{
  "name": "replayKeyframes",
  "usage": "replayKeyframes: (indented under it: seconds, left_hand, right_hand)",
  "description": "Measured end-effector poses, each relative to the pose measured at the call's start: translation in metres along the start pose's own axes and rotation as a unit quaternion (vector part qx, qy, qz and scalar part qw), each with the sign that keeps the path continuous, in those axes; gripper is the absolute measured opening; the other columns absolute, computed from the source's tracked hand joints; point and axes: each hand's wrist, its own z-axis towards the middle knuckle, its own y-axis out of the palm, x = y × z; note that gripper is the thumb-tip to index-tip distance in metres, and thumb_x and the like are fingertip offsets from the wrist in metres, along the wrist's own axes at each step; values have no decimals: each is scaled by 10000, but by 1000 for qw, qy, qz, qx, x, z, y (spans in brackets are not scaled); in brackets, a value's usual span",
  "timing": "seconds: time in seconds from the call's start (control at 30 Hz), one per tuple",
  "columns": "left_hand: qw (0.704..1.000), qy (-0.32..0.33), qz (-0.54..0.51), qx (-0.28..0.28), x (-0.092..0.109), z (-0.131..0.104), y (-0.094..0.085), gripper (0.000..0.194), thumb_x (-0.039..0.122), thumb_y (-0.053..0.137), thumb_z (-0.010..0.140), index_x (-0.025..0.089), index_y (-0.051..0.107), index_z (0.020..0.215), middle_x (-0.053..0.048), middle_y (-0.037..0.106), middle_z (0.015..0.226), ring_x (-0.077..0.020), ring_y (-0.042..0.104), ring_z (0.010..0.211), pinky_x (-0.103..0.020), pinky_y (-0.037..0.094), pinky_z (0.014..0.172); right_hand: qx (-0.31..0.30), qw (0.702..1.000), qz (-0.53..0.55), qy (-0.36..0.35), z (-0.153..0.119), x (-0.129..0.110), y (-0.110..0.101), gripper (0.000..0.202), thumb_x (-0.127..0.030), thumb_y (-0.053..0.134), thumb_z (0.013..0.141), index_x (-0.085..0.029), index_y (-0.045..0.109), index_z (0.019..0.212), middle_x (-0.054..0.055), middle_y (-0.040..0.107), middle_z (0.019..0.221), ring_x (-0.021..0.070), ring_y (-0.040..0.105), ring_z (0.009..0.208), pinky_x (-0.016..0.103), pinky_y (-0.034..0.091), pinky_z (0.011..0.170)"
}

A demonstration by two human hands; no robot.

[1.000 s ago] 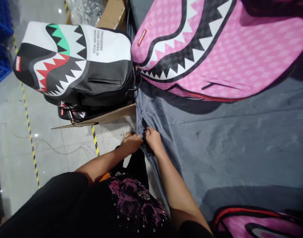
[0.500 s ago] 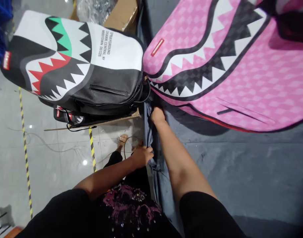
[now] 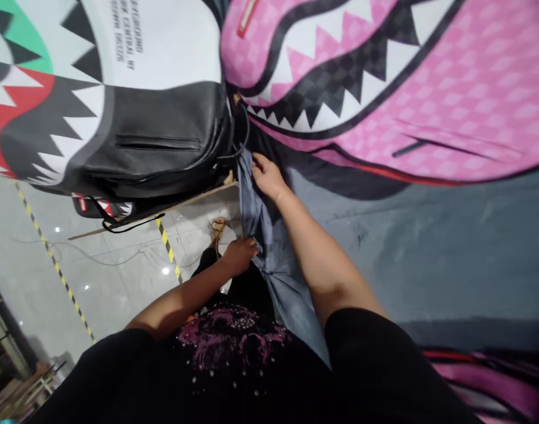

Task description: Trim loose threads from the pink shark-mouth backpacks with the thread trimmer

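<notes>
A grey-blue cloth (image 3: 287,294) covers the table and hangs in gathered folds at its edge. My left hand (image 3: 240,257) is closed on a fold of this cloth in front of my body. Farther up the same edge, my right hand (image 3: 268,176) has its thumb and fingers bent onto the cloth, close to the bags. Just beyond it lies a large pink checkered backpack (image 3: 463,112) with a shark-mouth print, on the cloth. To the left is a black and white shark-mouth backpack (image 3: 163,118), touching or nearly touching the pink one.
A cardboard edge (image 3: 199,197) and a small shark-print pouch (image 3: 108,206) show under the black and white backpack. Black and yellow tape (image 3: 169,247) marks the tiled floor (image 3: 123,277). Part of another pink bag (image 3: 485,388) lies at the lower right.
The view has shifted closer, so the bags appear larger and higher. My right hand has moved up along the cloth edge with its fingers less tightly closed. More of the gathered cloth shows.
</notes>
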Motion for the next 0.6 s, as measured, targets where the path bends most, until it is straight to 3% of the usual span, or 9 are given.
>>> replayKeyframes:
  seconds: [0.07, 0.13, 0.2, 0.23, 0.27, 0.33, 0.4, 0.5, 0.6]
  left_hand:
    - [999, -10, 8, -29, -4, -2, -1, 266, 117, 463, 888, 172, 669, 1047, -115, 580, 1114, -234, 611, 967, -344, 496, 779]
    - [999, -11, 17, -48, -8, -4, -3, 265, 136, 460, 897, 184, 662, 1062, -110, 567, 1133, -226, 610, 973, -345, 497, 794]
    - [998, -7, 31, -49, -11, -6, -7, 253, 170, 467, 904, 197, 654, 1072, -97, 562, 1128, -217, 607, 972, -336, 495, 801]
    - [998, -3, 40, -47, -12, -7, -9, 242, 190, 475, 905, 201, 653, 1069, -90, 563, 1119, -213, 605, 969, -329, 492, 802]
    - [998, 0, 51, -44, -12, -9, -13, 230, 207, 483, 905, 203, 654, 1058, -83, 566, 1108, -208, 603, 963, -322, 488, 804]
    - [997, 5, 74, -35, -13, -15, -21, 211, 231, 482, 911, 205, 662, 1019, -72, 572, 1091, -201, 595, 963, -308, 478, 814]
    - [994, 20, 105, -28, -11, -23, -28, 205, 248, 472, 922, 212, 660, 998, -60, 571, 1095, -191, 589, 959, -291, 470, 807]
    - [988, 49, 144, -14, -7, -33, -38, 192, 291, 471, 931, 228, 642, 990, -42, 564, 1117, -175, 595, 936, -267, 464, 760]
    - [986, 47, 158, 16, -3, -38, -42, 165, 315, 493, 920, 235, 633, 952, -35, 579, 1079, -179, 602, 947, -263, 460, 745]
  right_hand:
    - [108, 993, -14, -51, -73, 7, -3, 430, -147, 377, 935, -112, 524, 1338, 97, 597, 1329, 172, 578, 1179, 327, 404, 1073]
    - [159, 985, -60, 33, -165, 20, 11, 392, -225, 300, 991, -123, 592, 1232, 111, 662, 1195, 191, 606, 1130, 329, 444, 1029]
    - [25, 976, -126, 177, -253, 38, 39, 376, -209, 308, 991, -157, 638, 1165, 98, 706, 1082, 192, 665, 997, 298, 501, 925]
    - [-62, 951, -166, 253, -289, 49, 54, 341, -190, 378, 967, -192, 644, 1180, 79, 710, 1104, 189, 670, 1001, 277, 505, 908]
    - [-66, 936, -176, 298, -318, 60, 69, 329, -168, 461, 925, -175, 648, 1196, 101, 711, 1109, 211, 673, 1009, 287, 504, 907]
    - [-45, 896, -196, 396, -354, 84, 90, 339, -152, 441, 920, -67, 657, 1168, 201, 707, 1055, 279, 683, 978, 364, 513, 876]
    - [3, 861, -197, 469, -370, 110, 101, 383, -184, 375, 953, 17, 661, 1111, 284, 683, 1024, 334, 677, 973, 426, 505, 852]
    - [41, 844, -168, 508, -381, 145, 108, 332, -224, 496, 919, -40, 668, 1135, 260, 667, 1118, 328, 644, 1050, 405, 470, 900]
    - [78, 841, -141, 517, -399, 162, 126, 322, -181, 518, 898, -130, 657, 1184, 197, 671, 1148, 290, 620, 1079, 371, 440, 917]
